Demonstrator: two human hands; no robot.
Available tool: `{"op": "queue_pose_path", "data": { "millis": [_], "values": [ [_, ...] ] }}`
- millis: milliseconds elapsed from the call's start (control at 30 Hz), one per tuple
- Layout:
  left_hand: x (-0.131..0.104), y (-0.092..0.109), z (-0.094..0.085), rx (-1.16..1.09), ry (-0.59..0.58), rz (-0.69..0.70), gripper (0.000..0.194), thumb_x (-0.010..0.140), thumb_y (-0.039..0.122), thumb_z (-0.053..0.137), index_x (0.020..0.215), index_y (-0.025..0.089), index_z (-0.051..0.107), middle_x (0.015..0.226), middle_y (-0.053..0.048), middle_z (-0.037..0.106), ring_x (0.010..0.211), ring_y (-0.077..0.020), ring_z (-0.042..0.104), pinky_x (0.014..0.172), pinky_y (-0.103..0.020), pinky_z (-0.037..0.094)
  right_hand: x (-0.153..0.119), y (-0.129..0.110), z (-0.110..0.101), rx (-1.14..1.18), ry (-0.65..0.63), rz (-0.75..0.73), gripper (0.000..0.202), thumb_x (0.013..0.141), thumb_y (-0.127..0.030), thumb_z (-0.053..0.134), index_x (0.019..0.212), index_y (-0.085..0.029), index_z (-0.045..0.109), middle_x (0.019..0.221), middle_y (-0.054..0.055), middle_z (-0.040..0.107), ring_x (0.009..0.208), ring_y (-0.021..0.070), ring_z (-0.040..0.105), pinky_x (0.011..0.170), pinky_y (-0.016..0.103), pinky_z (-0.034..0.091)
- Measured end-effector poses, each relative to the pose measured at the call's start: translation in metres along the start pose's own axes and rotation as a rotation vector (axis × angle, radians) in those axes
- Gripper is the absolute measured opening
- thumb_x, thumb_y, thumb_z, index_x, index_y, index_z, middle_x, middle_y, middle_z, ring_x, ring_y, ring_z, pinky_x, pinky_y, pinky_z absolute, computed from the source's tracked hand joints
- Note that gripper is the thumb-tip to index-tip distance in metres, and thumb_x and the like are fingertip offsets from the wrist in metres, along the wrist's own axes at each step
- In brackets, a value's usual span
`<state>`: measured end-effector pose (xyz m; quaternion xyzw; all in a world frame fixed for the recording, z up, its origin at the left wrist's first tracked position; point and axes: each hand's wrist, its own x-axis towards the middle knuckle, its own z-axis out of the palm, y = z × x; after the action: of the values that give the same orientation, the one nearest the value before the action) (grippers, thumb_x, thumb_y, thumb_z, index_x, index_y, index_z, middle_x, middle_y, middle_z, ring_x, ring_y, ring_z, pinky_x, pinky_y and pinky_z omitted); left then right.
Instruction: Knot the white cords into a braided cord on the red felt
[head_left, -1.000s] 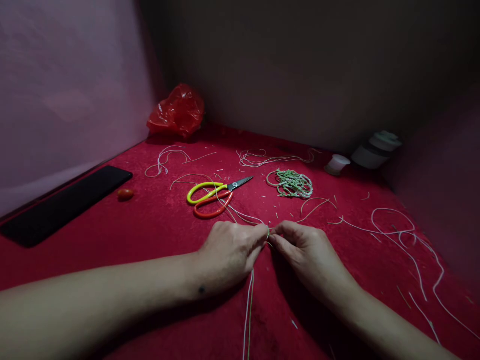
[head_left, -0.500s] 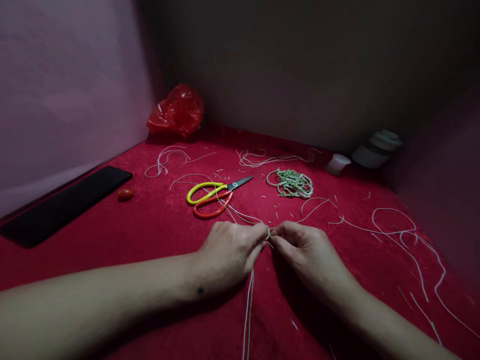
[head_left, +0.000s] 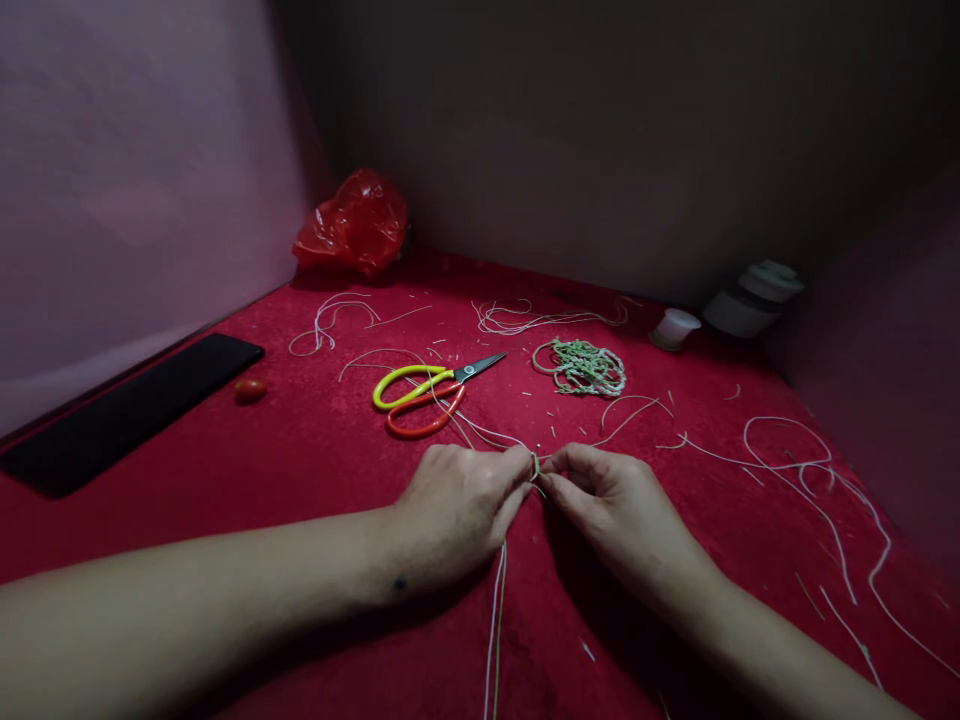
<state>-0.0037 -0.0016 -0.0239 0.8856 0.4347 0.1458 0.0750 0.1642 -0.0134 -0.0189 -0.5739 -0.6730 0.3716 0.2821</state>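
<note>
Thin white and green cords (head_left: 499, 625) run from the bottom edge up under my left hand (head_left: 466, 495). Its thumb and fingers pinch them beside a small green loop or knot (head_left: 535, 467). From the other side, the fingertips of my right hand (head_left: 611, 492) pinch at the cord right by that knot. Loose cord ends stick out above and below the fingertips. Behind my left hand lie scissors (head_left: 459, 378) with one yellow and one orange handle, blades slightly apart or closed, I cannot tell. Braided green and white cord (head_left: 581, 367) lies in a heap beyond.
Loose white cords (head_left: 795, 465) trail over the red cloth (head_left: 315, 600) at right and back. A white spool (head_left: 675, 327) and a lidded jar (head_left: 754, 298) stand back right. A red plastic bag (head_left: 356, 225), a small red oval object (head_left: 250, 389) and a black slab (head_left: 142, 405) are left.
Almost nothing differs. Both hands keep their pinch at the knot, and the cords and scissors lie as before.
</note>
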Motion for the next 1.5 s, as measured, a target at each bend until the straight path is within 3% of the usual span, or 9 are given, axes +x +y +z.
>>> {"op": "queue_pose_path", "data": {
  "millis": [533,633,767,867,1100,1300,1500],
  "values": [
    [-0.001,0.001,-0.001,0.032,-0.024,-0.008,0.020,0.087,0.029,0.038,0.080,0.020,0.054,0.060,0.001,0.059,0.050,-0.0123,0.051,0.049,-0.023,0.025,0.001,0.002,0.002,0.038,-0.015,0.032,0.011,0.075,-0.022,0.051,0.070,-0.017,0.060,0.065,0.002,0.062,0.059,0.0120,0.053,0.055,0.022,0.039],
    [-0.001,0.001,-0.002,0.007,-0.040,-0.022,0.018,0.087,0.029,0.039,0.083,0.020,0.055,0.062,0.001,0.060,0.053,-0.0128,0.053,0.049,-0.023,0.027,0.003,0.000,0.000,0.105,-0.007,0.066,0.007,0.072,-0.022,0.054,0.071,-0.017,0.059,0.057,-0.001,0.055,0.051,0.0094,0.047,0.049,0.021,0.037],
    [-0.001,0.002,-0.007,-0.130,-0.061,-0.065,0.016,0.083,0.022,0.041,0.094,0.021,0.053,0.069,0.001,0.062,0.056,-0.0126,0.055,0.053,-0.023,0.034,0.003,-0.008,-0.008,0.312,-0.041,0.241,0.014,0.071,-0.026,0.056,0.083,-0.018,0.055,0.047,-0.009,0.040,0.035,0.0046,0.031,0.034,0.017,0.026],
    [-0.001,0.002,-0.010,-0.220,-0.050,-0.091,0.021,0.079,0.016,0.042,0.097,0.021,0.052,0.074,0.000,0.062,0.060,-0.0123,0.055,0.057,-0.024,0.039,0.000,-0.011,-0.014,0.438,-0.095,0.292,0.021,0.071,-0.031,0.058,0.087,-0.018,0.053,0.050,-0.008,0.046,0.030,0.0028,0.027,0.029,0.016,0.019],
    [0.001,-0.001,-0.008,-0.283,0.035,-0.051,0.017,0.078,0.011,0.040,0.088,0.017,0.053,0.083,-0.002,0.059,0.073,-0.0130,0.054,0.067,-0.027,0.043,-0.003,-0.004,-0.022,0.529,-0.171,0.226,0.024,0.071,-0.028,0.056,0.092,-0.017,0.052,0.061,-0.003,0.061,0.029,0.0020,0.029,0.028,0.016,0.017],
    [0.003,-0.004,-0.009,-0.300,0.063,-0.047,0.016,0.078,0.010,0.041,0.087,0.016,0.053,0.084,-0.003,0.057,0.077,-0.0134,0.052,0.071,-0.028,0.044,-0.004,-0.002,-0.023,0.562,-0.182,0.181,0.019,0.072,-0.025,0.051,0.089,-0.016,0.053,0.064,-0.001,0.063,0.031,0.0035,0.033,0.028,0.015,0.021],
    [-0.002,0.000,-0.017,-0.284,0.163,-0.032,0.017,0.079,0.013,0.044,0.089,0.018,0.055,0.090,-0.004,0.055,0.078,-0.0128,0.051,0.070,-0.025,0.043,-0.005,0.000,-0.023,0.578,-0.168,0.167,0.019,0.072,-0.028,0.056,0.086,-0.016,0.054,0.061,-0.002,0.061,0.034,0.0038,0.035,0.032,0.016,0.021]
  ]
}}
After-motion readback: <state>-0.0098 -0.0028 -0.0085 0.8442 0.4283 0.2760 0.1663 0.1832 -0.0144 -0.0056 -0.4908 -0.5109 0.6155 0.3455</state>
